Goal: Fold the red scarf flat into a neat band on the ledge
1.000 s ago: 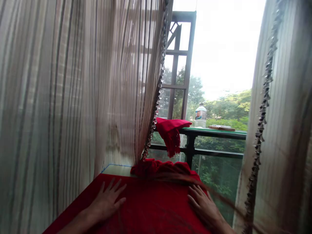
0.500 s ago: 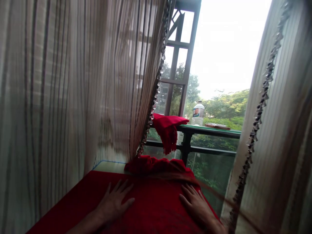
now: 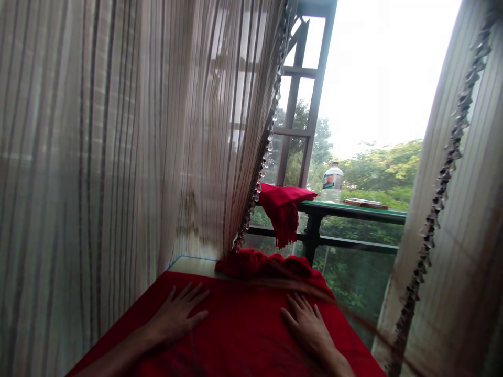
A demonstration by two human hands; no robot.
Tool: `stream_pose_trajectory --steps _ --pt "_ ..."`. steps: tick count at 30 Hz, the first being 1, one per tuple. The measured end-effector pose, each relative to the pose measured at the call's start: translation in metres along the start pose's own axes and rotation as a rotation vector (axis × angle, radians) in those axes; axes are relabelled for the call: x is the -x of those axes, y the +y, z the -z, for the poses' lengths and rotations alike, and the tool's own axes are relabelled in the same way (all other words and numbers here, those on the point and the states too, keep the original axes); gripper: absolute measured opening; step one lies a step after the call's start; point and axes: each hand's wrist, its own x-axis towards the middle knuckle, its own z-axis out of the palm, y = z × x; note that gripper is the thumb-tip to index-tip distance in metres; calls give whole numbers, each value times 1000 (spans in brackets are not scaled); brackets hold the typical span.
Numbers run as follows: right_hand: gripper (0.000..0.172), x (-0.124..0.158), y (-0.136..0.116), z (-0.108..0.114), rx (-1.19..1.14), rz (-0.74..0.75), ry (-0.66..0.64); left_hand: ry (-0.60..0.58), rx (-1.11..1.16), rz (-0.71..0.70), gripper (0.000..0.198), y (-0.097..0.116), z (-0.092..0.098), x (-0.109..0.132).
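A red cloth [image 3: 236, 319] lies spread over a flat surface in front of me. My left hand [image 3: 178, 309] rests flat on its left part, fingers stretched and thumb apart. On the right part my right hand [image 3: 306, 319] also lies palm down with its fingers spread. Neither hand holds anything. Beyond both hands, at the far edge, sits a crumpled red bundle of fabric [image 3: 267, 264].
Striped sheer curtains [image 3: 165, 131] with beaded trim hang at left and right. Past the far edge, a railing ledge [image 3: 361, 211] bears a fringed red scarf [image 3: 285, 209], a plastic bottle [image 3: 332, 183] and a flat object [image 3: 365, 203]. An open window frame [image 3: 310, 104] stands behind.
On the cloth, my left hand has shifted left and my right hand slightly left, so the hands have moved a little relative to the cloth. The whole scene has slid rightward in view.
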Motion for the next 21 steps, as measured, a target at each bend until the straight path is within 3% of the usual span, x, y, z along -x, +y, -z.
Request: stream_pose_trajectory --steps 6,10,14,18,21 --pt "77 -5 -23 -10 -34 17 12 23 3 -10 73 -28 4 -5" --pt "78 -9 -23 -10 -54 35 16 31 11 -1 71 -38 12 1" --pt "74 -12 7 0 -63 45 38 199 -65 168 69 -76 6 25" --pt "68 -14 47 7 -43 33 17 181 -53 194 76 -127 -10 43" --pt "71 -13 60 7 -35 31 -5 199 -60 186 77 -149 -15 43"
